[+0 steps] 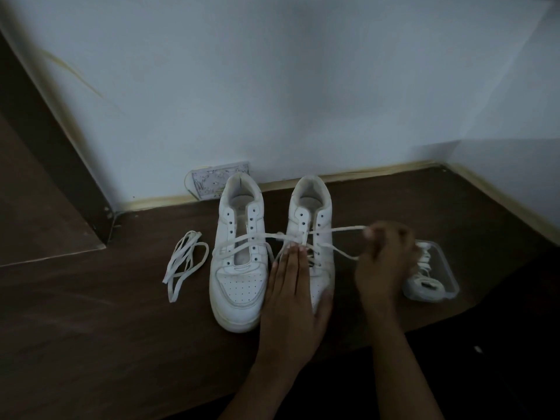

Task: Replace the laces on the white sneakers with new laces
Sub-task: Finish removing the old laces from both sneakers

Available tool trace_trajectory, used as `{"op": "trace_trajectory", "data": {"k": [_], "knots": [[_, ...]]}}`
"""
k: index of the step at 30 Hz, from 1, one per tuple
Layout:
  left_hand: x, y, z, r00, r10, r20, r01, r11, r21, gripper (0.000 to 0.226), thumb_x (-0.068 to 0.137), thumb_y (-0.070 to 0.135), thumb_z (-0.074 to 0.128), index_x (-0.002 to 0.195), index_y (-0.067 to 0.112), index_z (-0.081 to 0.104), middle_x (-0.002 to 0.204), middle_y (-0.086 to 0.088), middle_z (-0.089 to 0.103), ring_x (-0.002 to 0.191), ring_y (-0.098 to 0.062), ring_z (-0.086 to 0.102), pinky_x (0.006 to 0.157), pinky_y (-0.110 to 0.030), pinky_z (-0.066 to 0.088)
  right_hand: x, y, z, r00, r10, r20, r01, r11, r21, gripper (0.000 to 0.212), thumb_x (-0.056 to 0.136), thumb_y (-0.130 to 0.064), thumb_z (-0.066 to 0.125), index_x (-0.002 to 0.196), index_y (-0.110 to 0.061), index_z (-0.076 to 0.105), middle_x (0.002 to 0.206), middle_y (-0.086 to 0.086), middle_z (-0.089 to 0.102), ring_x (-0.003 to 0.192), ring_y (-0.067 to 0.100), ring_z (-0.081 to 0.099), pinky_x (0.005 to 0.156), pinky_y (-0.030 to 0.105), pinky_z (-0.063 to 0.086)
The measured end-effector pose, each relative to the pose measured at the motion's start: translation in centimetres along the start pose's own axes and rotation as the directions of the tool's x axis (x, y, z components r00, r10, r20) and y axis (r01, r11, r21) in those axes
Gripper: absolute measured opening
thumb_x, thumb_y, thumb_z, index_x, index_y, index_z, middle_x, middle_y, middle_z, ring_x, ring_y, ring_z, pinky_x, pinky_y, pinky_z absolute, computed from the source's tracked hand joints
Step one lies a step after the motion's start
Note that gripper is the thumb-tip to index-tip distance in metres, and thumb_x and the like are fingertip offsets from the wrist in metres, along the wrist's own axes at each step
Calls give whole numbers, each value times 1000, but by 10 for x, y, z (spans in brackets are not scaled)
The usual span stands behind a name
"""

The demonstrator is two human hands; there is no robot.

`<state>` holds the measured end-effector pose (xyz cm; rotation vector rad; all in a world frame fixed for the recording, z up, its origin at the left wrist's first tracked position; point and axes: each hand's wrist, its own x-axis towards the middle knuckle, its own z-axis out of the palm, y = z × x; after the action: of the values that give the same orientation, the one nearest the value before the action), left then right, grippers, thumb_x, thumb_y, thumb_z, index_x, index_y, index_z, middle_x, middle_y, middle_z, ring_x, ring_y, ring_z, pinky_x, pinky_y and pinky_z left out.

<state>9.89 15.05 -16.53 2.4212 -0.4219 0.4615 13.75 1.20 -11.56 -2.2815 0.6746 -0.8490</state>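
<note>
Left hand [292, 277] lay flat on right sneaker [312, 234]; right hand [386, 256] pinched its lace [339, 230], stretched crosswise rightward.

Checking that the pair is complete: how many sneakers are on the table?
2. The left sneaker stands unlaced beside the loose lace. The right sneaker stands next to it, its toe under the left hand. None seems hidden.

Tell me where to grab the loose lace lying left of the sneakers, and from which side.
Pinch the loose lace at its bunched upper loops, coming from above and from the left. There the strands lie gathered, so one pinch should lift them all; the left sneaker crowds its right side, and the lower ends trail apart.
</note>
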Motion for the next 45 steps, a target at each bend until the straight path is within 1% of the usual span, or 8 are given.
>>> {"op": "trace_trajectory", "data": {"k": [4,10,15,20,28,37,42,45], "knots": [[0,1,-1,1000,-2,1,2,1000,-14,71,98,52,33,155,14,15,163,0,12,149,-6,3,121,-24,1,9,15,-5,985,140,-100,-134,989,63,7,93,-22,57,97,-16,60,127,13,47,118,39,43,100,46,29],[2,0,2,1000,17,-20,-19,998,-55,70,97,47,40,153,8,23,161,-5,20,149,-13,13,121,-28,10,-8,-8,3,970,-212,123,201,975,94,27,91,-46,59,113,-31,63,133,0,46,123,26,35,98,36,24],[3,-4,7,1000,15,-15,-15,999,-50,72,95,46,41,152,6,24,160,-9,23,149,-18,18,119,-33,17,-23,-16,12,915,-276,295,260,961,94,29,93,-38,55,119,-26,60,135,1,48,128,23,34,103,34,22],[4,-2,7,1000,9,-25,-11,997,-72,72,95,48,41,153,9,23,159,-7,25,149,-16,17,120,-31,15,-21,-11,17,939,-284,191,267,957,111,12,91,-28,59,99,-21,66,115,0,60,115,22,48,96,38,31],[5,1,2,1000,8,-18,-10,995,-101,70,97,48,37,154,12,19,162,0,14,149,-7,5,120,-23,6,1,11,9,990,14,-140,41,924,380,18,91,-10,59,92,-28,52,96,3,59,90,24,56,83,55,46],[6,-4,10,1000,24,-18,-26,994,-109,74,95,45,46,152,4,23,161,-7,19,150,-18,12,119,-34,16,-10,1,20,938,-285,195,245,947,207,30,91,-53,50,107,-32,65,124,-9,56,121,17,44,99,34,28],[4,-6,12,1000,10,3,-10,993,-116,74,95,44,43,153,5,19,162,-7,15,150,-21,12,118,-37,16,-19,-7,26,931,-289,222,232,940,250,12,86,-31,60,96,-35,63,104,-16,61,104,7,56,92,47,47],[4,-3,10,1000,4,1,-4,992,-124,73,96,47,40,154,8,18,163,-5,13,150,-18,9,120,-32,11,-18,-11,21,958,-210,196,142,939,314,16,87,-15,62,92,-31,61,94,-21,56,92,-2,57,86,36,52]]}}
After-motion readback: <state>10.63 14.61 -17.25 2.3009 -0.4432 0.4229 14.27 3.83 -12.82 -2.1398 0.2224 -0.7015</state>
